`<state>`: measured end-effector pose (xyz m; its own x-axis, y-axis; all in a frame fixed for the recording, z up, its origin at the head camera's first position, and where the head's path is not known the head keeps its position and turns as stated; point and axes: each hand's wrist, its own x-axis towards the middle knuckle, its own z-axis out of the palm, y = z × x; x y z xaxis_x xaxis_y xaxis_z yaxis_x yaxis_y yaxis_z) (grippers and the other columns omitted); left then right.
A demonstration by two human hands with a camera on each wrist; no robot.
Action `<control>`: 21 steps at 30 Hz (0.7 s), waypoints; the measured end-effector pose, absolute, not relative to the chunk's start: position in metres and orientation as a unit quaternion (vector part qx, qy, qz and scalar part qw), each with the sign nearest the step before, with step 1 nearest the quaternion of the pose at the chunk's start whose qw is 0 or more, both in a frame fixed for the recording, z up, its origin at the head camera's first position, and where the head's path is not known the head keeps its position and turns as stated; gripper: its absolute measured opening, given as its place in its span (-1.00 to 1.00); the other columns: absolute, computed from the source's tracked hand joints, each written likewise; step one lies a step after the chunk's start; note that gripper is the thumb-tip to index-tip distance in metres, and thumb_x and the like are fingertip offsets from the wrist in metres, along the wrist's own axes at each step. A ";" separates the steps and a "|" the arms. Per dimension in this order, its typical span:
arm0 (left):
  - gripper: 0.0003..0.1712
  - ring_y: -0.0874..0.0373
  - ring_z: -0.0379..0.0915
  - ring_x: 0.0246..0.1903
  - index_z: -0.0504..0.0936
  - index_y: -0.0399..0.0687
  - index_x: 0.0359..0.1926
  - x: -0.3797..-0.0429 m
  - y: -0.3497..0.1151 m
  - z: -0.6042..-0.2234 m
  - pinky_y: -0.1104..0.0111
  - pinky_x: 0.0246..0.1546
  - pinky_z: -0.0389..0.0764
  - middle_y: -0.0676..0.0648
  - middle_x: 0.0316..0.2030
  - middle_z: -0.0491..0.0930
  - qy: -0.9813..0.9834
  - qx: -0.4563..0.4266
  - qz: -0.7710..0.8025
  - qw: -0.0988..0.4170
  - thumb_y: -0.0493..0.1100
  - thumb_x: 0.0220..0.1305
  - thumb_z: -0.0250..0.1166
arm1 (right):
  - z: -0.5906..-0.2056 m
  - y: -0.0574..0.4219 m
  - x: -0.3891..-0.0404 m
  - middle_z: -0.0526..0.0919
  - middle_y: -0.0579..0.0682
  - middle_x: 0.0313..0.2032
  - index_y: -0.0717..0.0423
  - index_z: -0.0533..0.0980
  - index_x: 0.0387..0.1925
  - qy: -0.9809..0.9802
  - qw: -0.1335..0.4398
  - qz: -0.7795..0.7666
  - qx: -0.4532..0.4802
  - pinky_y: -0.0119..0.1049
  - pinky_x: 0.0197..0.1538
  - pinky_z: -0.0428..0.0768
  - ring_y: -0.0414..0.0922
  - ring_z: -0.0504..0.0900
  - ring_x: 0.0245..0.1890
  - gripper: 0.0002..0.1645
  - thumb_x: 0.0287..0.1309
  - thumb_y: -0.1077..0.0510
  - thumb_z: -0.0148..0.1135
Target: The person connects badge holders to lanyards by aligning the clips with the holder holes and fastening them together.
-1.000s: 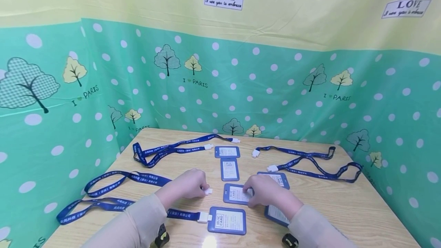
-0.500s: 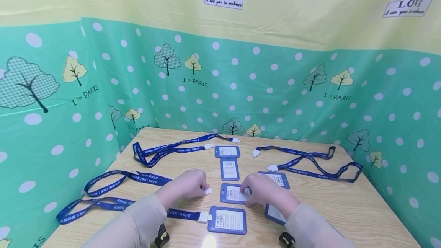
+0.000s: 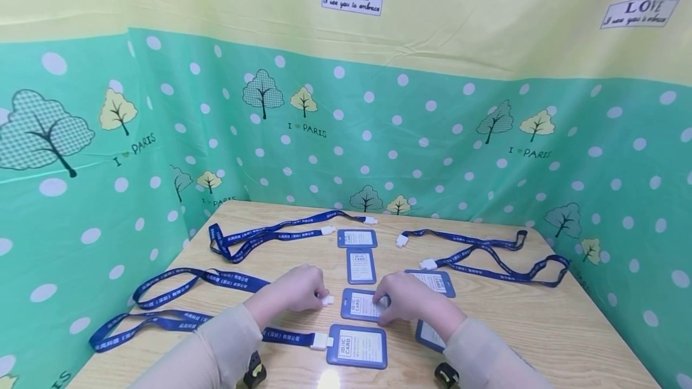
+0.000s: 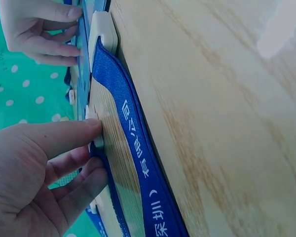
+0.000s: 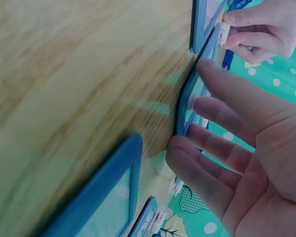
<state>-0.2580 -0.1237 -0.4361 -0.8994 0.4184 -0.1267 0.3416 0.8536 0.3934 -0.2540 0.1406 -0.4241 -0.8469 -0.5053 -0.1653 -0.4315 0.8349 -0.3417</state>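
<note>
My left hand pinches the white clip of a blue lanyard between thumb and fingers, close above the table. To its right, my right hand holds a blue-framed ID card holder by its edges. In the right wrist view, thumb and fingers lie around that card holder, which lies flat or nearly so. Its slotted end faces the clip, with a small gap between. Nearer me, another card holder is joined to the white clip of a second lanyard.
Two card holders lie at the middle back. Another card holder and a partly hidden one lie by my right arm. Looped lanyards rest at back left and right. A patterned curtain surrounds the wooden table.
My right hand has slid the card holder a little to the left, closer to the clip. The left hand has stayed in place with the clip.
</note>
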 end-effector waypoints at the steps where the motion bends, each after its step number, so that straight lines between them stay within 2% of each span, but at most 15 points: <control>1: -0.77 0.27 0.48 -0.41 0.82 -0.03 -0.15 -0.258 -0.124 -0.436 0.27 -0.15 0.66 0.15 -0.38 0.60 0.957 0.198 0.184 0.104 -0.14 0.15 0.53 | -0.424 0.141 -0.254 0.73 -0.17 -0.10 -0.17 0.76 -0.13 0.949 0.126 -0.148 -0.247 -0.10 0.00 0.65 -0.15 0.66 -0.10 -0.58 -0.12 -0.07 0.66; 7: -0.77 0.27 0.49 -0.41 0.82 -0.02 -0.14 -0.259 -0.124 -0.437 0.27 -0.15 0.66 0.16 -0.38 0.60 0.957 0.197 0.184 0.104 -0.13 0.15 0.54 | -0.425 0.141 -0.254 0.73 -0.17 -0.12 -0.15 0.77 -0.15 0.948 0.118 -0.144 -0.258 -0.17 -0.05 0.64 -0.22 0.63 -0.18 -0.64 -0.04 -0.07 0.62; 16: -0.76 0.25 0.48 -0.40 0.82 -0.02 -0.13 -0.261 -0.124 -0.439 0.26 -0.14 0.65 0.16 -0.37 0.59 0.958 0.194 0.184 0.107 -0.13 0.15 0.53 | -0.426 0.140 -0.255 0.73 -0.17 -0.12 -0.17 0.77 -0.16 0.951 0.118 -0.142 -0.250 -0.07 0.04 0.64 -0.11 0.67 -0.06 -0.65 -0.05 -0.07 0.62; 21: -0.78 0.25 0.48 -0.41 0.82 0.00 -0.15 -0.261 -0.124 -0.439 0.27 -0.15 0.65 0.17 -0.38 0.59 0.958 0.193 0.183 0.107 -0.12 0.15 0.53 | -0.424 0.138 -0.254 0.73 -0.18 -0.14 -0.16 0.77 -0.17 0.950 0.117 -0.143 -0.252 -0.07 0.04 0.64 -0.12 0.67 -0.07 -0.66 -0.05 -0.06 0.62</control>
<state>-0.2613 -0.1243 -0.4393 -0.9028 0.4083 -0.1351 0.3298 0.8588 0.3920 -0.2540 0.1379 -0.4245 -0.8456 -0.5121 -0.1506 -0.4453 0.8324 -0.3298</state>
